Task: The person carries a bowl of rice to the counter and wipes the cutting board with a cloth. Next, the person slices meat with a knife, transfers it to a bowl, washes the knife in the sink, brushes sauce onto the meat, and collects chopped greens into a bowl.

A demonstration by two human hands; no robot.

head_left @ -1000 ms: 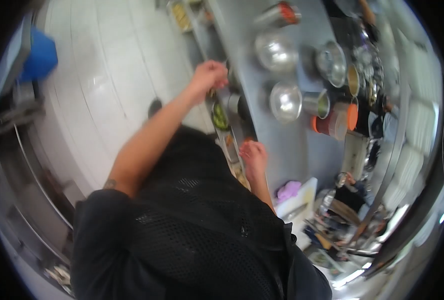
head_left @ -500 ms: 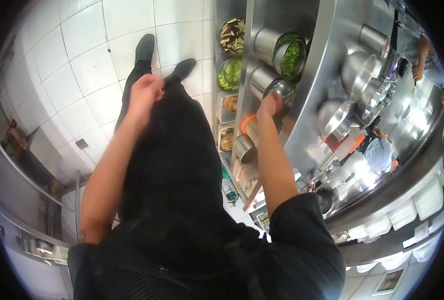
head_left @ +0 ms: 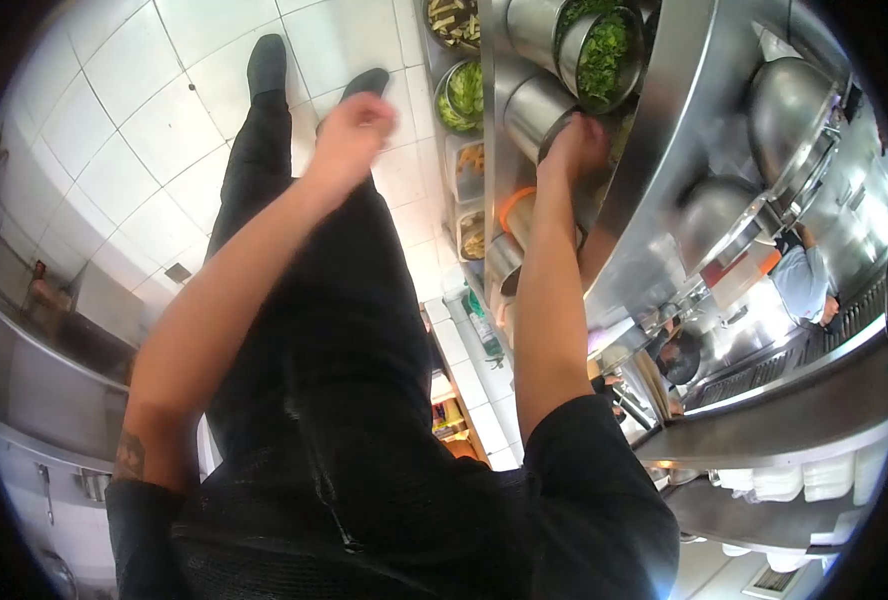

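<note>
My left hand [head_left: 356,132] hangs in the air above the dark trousers and shoes, its fingers curled in and slightly blurred. Nothing shows in it. My right hand [head_left: 576,145] reaches to the mouth of a steel container [head_left: 536,112] on the shelf unit. Its fingertips are blurred and partly out of sight there, so their grip is unclear. Just beyond that hand, chopped green herbs [head_left: 601,62] fill another round steel container. Closer to my body, below the right wrist, stands a container with an orange rim [head_left: 516,208].
Beside the shelf, a lower row has sliced green vegetables [head_left: 464,90], pale strips [head_left: 454,22] and small trays [head_left: 471,170]. A steel counter edge [head_left: 654,140] runs along the right. Large steel bowls [head_left: 789,118] sit above it. Another person's sleeve [head_left: 802,280] appears at far right.
My left hand has moved right and upward in the view. The shelf now looks nearer and higher. A shiny round metal piece by my right hand has mostly gone from sight.
</note>
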